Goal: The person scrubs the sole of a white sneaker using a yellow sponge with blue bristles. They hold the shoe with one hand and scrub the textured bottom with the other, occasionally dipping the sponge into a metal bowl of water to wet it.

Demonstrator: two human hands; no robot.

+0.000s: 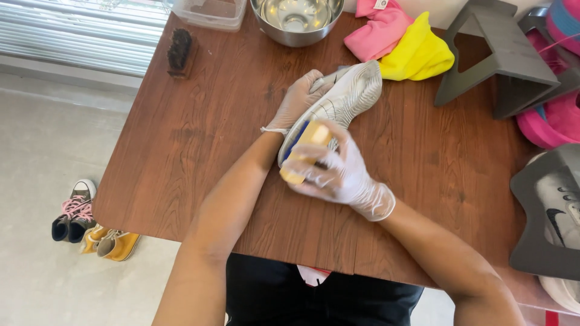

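Observation:
A grey-white sneaker (347,96) lies sole-up on the brown wooden table (199,139), toe pointing away from me. My left hand (299,99), in a clear glove, grips its left side. My right hand (338,172), also gloved, holds a yellowish wooden-backed brush (305,151) pressed against the heel end of the sole. The brush bristles are hidden under my fingers.
A steel bowl (297,21), a clear plastic tub (211,13) and a dark brush (180,53) stand at the far edge. Pink cloth (377,30) and yellow cloth (417,54) lie beside a grey stand (501,57). Another sneaker (559,205) rests at right. Small shoes (90,226) sit on the floor at left.

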